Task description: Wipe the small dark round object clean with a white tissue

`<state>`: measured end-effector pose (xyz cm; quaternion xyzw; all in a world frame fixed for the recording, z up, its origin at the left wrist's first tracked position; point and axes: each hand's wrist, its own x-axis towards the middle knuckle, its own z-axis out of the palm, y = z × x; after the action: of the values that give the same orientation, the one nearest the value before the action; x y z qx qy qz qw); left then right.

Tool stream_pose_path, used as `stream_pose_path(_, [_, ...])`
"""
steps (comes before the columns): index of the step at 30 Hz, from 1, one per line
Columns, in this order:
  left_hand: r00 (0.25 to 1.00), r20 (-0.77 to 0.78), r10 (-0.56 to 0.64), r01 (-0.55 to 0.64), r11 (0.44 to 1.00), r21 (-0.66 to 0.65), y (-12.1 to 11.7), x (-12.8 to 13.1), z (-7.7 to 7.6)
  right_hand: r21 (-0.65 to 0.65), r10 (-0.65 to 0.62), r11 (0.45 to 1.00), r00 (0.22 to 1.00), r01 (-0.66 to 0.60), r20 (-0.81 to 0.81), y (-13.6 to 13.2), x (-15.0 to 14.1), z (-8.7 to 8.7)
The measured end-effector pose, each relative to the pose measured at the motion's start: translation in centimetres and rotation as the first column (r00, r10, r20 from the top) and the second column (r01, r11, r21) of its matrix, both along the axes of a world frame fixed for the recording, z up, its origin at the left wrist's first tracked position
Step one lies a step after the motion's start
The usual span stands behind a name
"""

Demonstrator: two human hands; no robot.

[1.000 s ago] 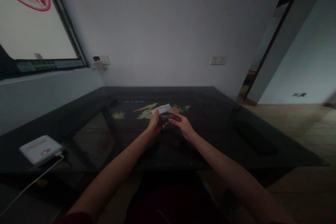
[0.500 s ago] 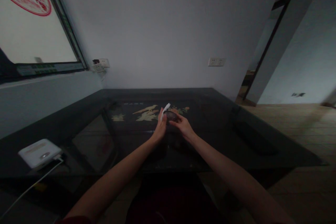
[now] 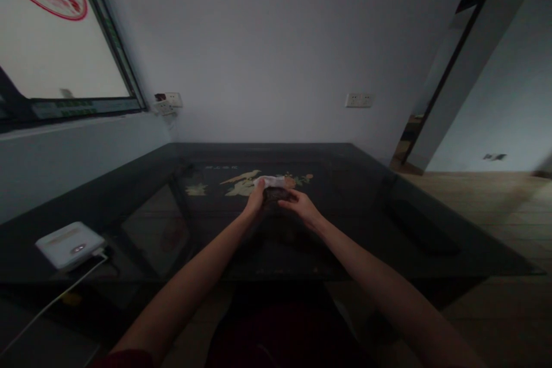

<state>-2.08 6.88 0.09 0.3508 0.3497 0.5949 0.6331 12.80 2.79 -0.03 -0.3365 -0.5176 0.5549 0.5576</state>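
Observation:
In front of me my left hand holds a white tissue, thumb on the near side. The tissue lies across the far side of a small dark, rounded object, perhaps see-through; its exact kind is too dim to tell. My right hand grips that object's right side between thumb and fingers. Both hands are close together over the dark glossy table, near its printed bird and flowers.
A white box-shaped device with a white cable sits at the table's left front. Towards the right lies a long black object. A wall with sockets rises behind the table, and a window is at left.
The tissue has turned from upright beside the left palm to spread across the object's far side. My left hand has shifted slightly left; the right stays on the object.

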Motion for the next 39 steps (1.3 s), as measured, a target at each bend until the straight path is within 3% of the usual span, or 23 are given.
stream_pose_path(3, [0.989,0.142,-0.037,0.054,0.992,-0.117,-0.2,0.3,0.4,-0.001,0.009,1.000,1.000,-0.009,-0.007,-0.1,-0.2,0.1])
stream_pose_path(6, [0.954,0.284,-0.098,0.134,0.984,-0.113,-0.9,0.9,1.0,0.001,0.009,1.000,0.999,-0.009,-0.034,-0.2,-0.4,0.3])
stream_pose_path(10, [0.943,0.334,0.009,0.016,0.997,-0.072,-1.6,1.8,0.7,0.015,-0.061,0.998,0.997,0.062,-0.051,0.1,-0.4,0.3])
stream_pose_path(13, [0.986,0.148,0.073,-0.074,0.997,0.000,-2.0,2.2,-0.2,0.031,-0.128,0.991,0.992,0.129,-0.020,0.5,-0.2,0.0])
stream_pose_path(15, [0.993,-0.075,0.096,-0.084,0.985,0.149,-2.4,2.2,-0.8,0.045,-0.167,0.985,0.986,0.166,0.015,0.8,-0.1,-0.2])
stream_pose_path(16, [0.975,-0.179,0.135,-0.087,0.963,0.254,-2.7,2.2,-1.0,0.055,-0.181,0.982,0.983,0.179,0.032,0.9,-0.1,-0.3])
stream_pose_path(19, [0.881,-0.347,0.323,-0.083,0.826,0.558,-3.1,1.9,-1.1,0.090,-0.185,0.980,0.981,0.179,0.058,1.1,-0.1,-0.6])
stream_pose_path(20, [0.853,-0.376,0.362,-0.064,0.788,0.613,-3.1,1.8,-1.1,0.101,-0.179,0.980,0.982,0.172,0.059,1.1,-0.1,-0.7])
stream_pose_path(22, [0.820,-0.432,0.376,-0.017,0.770,0.638,-2.9,1.5,-0.9,0.116,-0.157,0.982,0.985,0.149,0.065,1.1,-0.1,-0.8])
stream_pose_path(27, [0.865,-0.471,0.176,0.065,0.890,0.452,-1.5,0.5,-0.6,0.103,-0.146,0.986,0.981,0.133,0.130,1.1,0.2,-1.0])
stream_pose_path(31, [0.950,-0.313,0.012,0.044,0.985,0.169,-0.5,0.1,-0.3,0.057,-0.081,0.996,0.990,0.074,0.115,0.6,0.2,-0.6])
stream_pose_path(34, [0.997,-0.058,-0.052,0.049,0.997,-0.051,-0.2,0.3,0.2,0.041,-0.044,0.998,0.997,0.042,0.056,0.2,0.1,-0.2])
stream_pose_path(37, [0.976,0.157,-0.151,0.164,0.984,-0.069,-0.5,0.7,0.8,0.006,-0.052,0.999,0.999,0.052,-0.003,0.0,0.0,0.2])
stream_pose_path(39, [0.960,0.235,-0.153,0.171,0.984,-0.057,-0.8,1.1,1.0,-0.016,-0.064,0.998,0.997,0.063,-0.040,0.1,0.0,0.3])
